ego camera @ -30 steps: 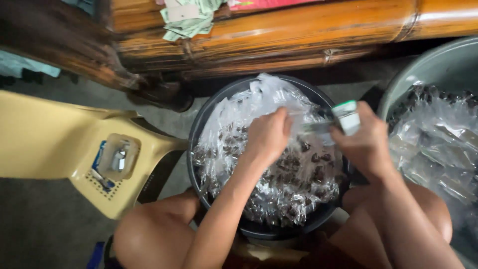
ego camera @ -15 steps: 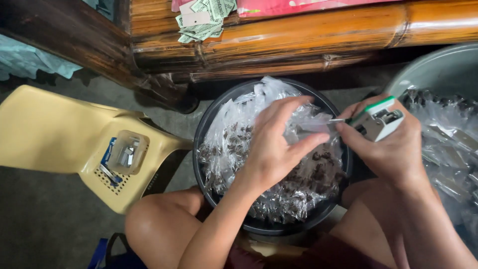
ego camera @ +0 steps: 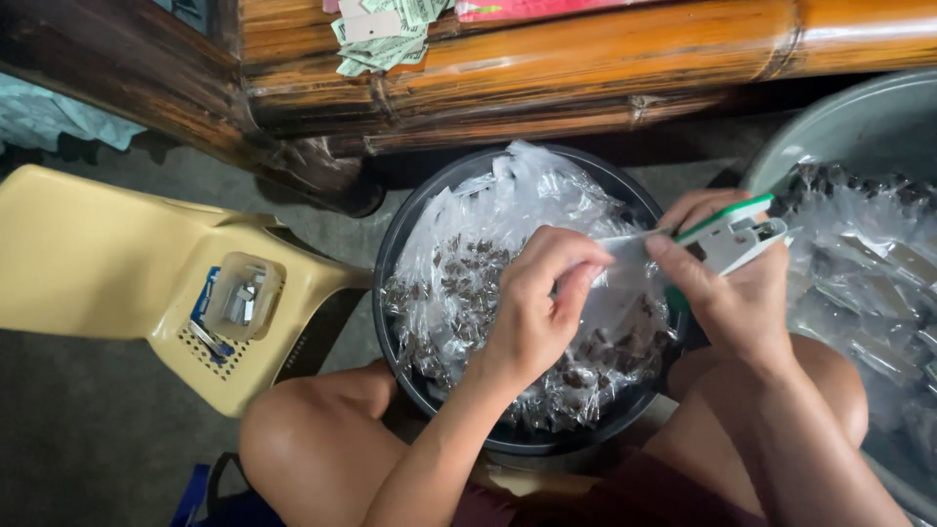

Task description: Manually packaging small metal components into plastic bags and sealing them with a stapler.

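Centre frame, our left hand [ego camera: 537,312] pinches a small clear plastic packet [ego camera: 625,256] over the round black basin [ego camera: 390,263]; right hand [ego camera: 727,293] grips the white-green stapler [ego camera: 737,234], jaws at packet top. Stapling step; squeeze needed.

The left hand [ego camera: 539,310] is curled, fingers bent inward, thumb and fingertips pinched together, forearm rising from bottom centre. The right hand [ego camera: 734,293] sits just beside it, fingers wrapped closed, forefinger stretched toward the left. Both bare knees are spread apart below.
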